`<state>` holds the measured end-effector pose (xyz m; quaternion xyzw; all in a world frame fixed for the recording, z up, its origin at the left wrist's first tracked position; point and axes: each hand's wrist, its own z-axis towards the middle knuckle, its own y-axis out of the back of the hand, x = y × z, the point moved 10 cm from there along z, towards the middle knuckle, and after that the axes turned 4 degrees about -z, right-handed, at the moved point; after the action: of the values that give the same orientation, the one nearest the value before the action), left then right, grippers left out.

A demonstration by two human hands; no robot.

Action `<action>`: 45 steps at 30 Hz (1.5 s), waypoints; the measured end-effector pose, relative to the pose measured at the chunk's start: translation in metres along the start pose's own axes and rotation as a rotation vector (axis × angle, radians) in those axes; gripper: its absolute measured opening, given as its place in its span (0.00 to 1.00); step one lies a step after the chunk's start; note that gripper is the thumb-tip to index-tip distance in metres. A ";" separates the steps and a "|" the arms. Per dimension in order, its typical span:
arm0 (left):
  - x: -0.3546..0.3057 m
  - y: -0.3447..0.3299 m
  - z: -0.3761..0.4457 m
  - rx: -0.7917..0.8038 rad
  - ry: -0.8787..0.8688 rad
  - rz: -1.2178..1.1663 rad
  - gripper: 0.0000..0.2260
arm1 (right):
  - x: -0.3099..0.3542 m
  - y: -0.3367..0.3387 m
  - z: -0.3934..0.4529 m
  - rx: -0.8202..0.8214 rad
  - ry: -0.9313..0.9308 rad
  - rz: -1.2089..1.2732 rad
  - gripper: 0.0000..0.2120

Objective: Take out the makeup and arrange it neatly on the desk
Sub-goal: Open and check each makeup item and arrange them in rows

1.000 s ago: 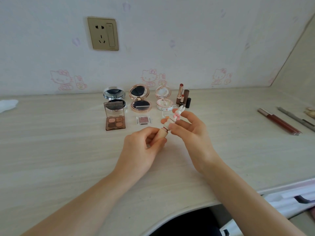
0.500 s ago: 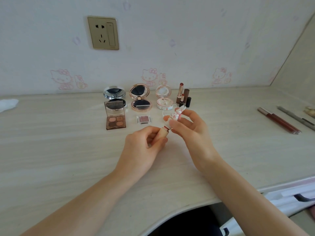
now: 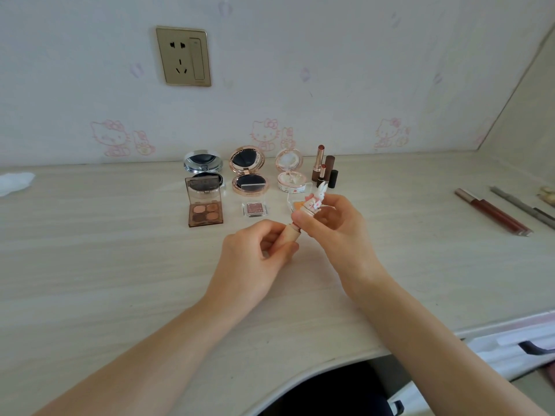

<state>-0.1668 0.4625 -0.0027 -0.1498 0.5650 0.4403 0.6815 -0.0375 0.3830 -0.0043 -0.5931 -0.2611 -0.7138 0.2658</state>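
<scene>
Head view: both hands at frame centre above the worktop (image 3: 90, 265). Left hand (image 3: 255, 253) has its grip curled round the beige tube (image 3: 289, 237), thumb and fingers pinching the lower body. Right hand (image 3: 333, 226) pinches the rabbit cap (image 3: 315, 201) at the tube's top, fingers curled round it. Tube tilted, pointing to upper right, off the worktop. Behind the hands, upper centre: silver compact (image 3: 203, 163) open, gold compact (image 3: 247, 172) open, white compact (image 3: 290, 171) open, in a row from left to right. Lipsticks (image 3: 324, 169) upright just right of the white compact. Eyeshadow palette (image 3: 205, 205) open in front of the silver compact; small square pan (image 3: 254, 209) in front of the gold one. Right edge: lip gloss (image 3: 492, 212) and grey pencil (image 3: 522, 207) lying side by side. Socket (image 3: 183, 55) on the wall, upper left.
</scene>
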 end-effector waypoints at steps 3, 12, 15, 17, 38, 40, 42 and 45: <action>0.001 0.001 0.001 -0.005 0.003 -0.022 0.04 | -0.001 0.000 0.000 0.023 -0.009 0.015 0.18; 0.001 0.001 0.002 0.004 0.003 -0.057 0.05 | 0.006 -0.005 -0.001 0.128 0.012 0.196 0.14; 0.001 0.001 0.002 0.007 -0.001 -0.042 0.05 | 0.007 -0.008 -0.001 0.153 0.022 0.189 0.12; 0.001 0.000 0.002 0.010 -0.008 -0.037 0.06 | 0.005 -0.010 -0.001 0.146 0.023 0.138 0.10; -0.020 0.001 -0.006 -0.027 -0.146 0.042 0.17 | -0.005 -0.005 0.001 0.125 -0.130 0.437 0.14; -0.022 -0.001 -0.007 0.001 -0.166 0.081 0.18 | -0.005 -0.004 0.001 0.129 -0.130 0.416 0.14; -0.028 -0.004 -0.008 0.022 -0.205 0.095 0.18 | -0.005 -0.003 0.001 0.126 -0.135 0.415 0.13; -0.042 -0.005 -0.013 0.026 -0.324 0.150 0.18 | -0.006 -0.004 0.001 0.129 -0.153 0.423 0.12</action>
<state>-0.1697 0.4324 0.0297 -0.0255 0.4631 0.5011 0.7306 -0.0385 0.3866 -0.0105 -0.6690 -0.1953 -0.5768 0.4261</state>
